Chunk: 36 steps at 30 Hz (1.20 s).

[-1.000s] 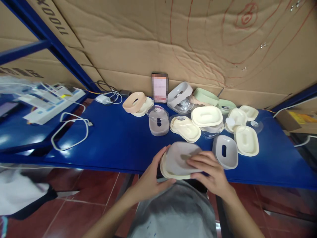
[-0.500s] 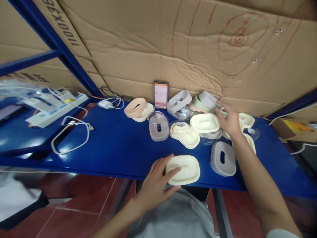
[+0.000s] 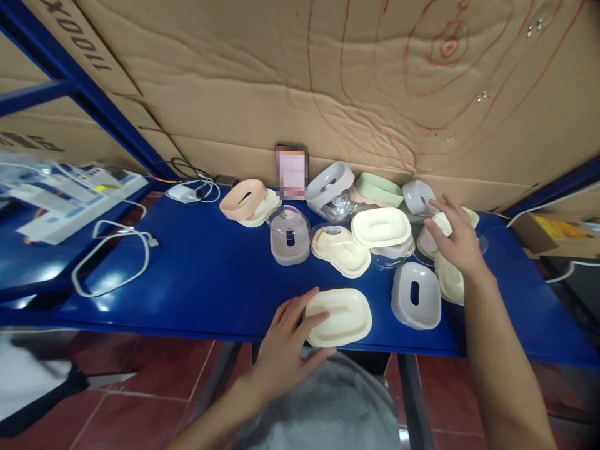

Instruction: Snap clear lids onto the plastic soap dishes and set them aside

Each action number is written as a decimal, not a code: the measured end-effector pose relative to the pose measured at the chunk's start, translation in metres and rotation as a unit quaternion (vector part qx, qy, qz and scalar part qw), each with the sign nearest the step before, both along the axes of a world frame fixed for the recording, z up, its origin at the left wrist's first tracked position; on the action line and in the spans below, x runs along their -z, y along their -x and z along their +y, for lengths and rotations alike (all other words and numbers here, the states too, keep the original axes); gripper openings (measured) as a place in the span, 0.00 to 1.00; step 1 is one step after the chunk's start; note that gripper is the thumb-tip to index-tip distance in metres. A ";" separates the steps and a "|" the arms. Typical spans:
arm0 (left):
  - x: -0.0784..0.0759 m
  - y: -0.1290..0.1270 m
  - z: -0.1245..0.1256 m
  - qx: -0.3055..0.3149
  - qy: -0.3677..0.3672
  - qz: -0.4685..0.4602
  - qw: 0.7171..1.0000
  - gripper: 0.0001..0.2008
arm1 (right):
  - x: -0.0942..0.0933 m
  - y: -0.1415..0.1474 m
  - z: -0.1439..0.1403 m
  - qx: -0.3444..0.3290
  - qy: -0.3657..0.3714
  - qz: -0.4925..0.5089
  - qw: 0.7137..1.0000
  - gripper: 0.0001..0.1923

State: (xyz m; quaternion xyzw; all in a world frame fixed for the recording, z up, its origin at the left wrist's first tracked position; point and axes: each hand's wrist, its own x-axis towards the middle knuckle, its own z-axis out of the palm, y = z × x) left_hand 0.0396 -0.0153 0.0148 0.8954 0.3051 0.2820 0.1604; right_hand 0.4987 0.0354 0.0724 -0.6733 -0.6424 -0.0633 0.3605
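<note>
My left hand rests on the left side of a cream oval lid lying at the front edge of the blue table. My right hand hovers with fingers spread over the cream pieces at the right of the pile and holds nothing. A small grey piece lies just behind its fingertips. A grey oval tray with a slot sits between my two hands.
More soap-dish parts crowd the back: a cream lid, a green tray, a peach tray, a clear container. A white cable and charger lie at the left. Cardboard backs the table.
My right hand let go of a small grey piece at the back of the pile and drew back to the right over the cream pieces. My left hand stays on the cream lid.
</note>
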 end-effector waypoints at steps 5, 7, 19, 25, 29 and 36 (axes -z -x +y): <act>0.002 -0.002 0.000 -0.007 -0.012 -0.006 1.000 0.19 | 0.015 -0.013 0.003 0.021 0.006 0.016 1.000 0.27; 0.002 -0.002 -0.001 -0.006 -0.018 -0.006 1.000 0.19 | 0.017 -0.015 0.005 0.027 -0.002 0.017 0.999 0.25; -0.004 0.004 0.000 0.002 0.077 -0.112 0.991 0.19 | -0.035 0.063 -0.033 -0.012 -0.093 -0.029 0.995 0.17; -0.025 -0.002 0.013 0.032 0.102 -0.218 0.970 0.20 | -0.057 0.192 -0.082 -0.358 -0.031 -0.205 0.910 0.17; -0.033 -0.006 0.017 0.028 0.095 -0.232 0.968 0.20 | -0.061 0.211 -0.090 -0.341 -0.044 -0.242 0.907 0.12; -0.028 -0.005 0.018 0.018 0.136 -0.203 0.969 0.27 | -0.073 0.153 -0.074 -0.251 -0.012 -0.159 0.955 0.29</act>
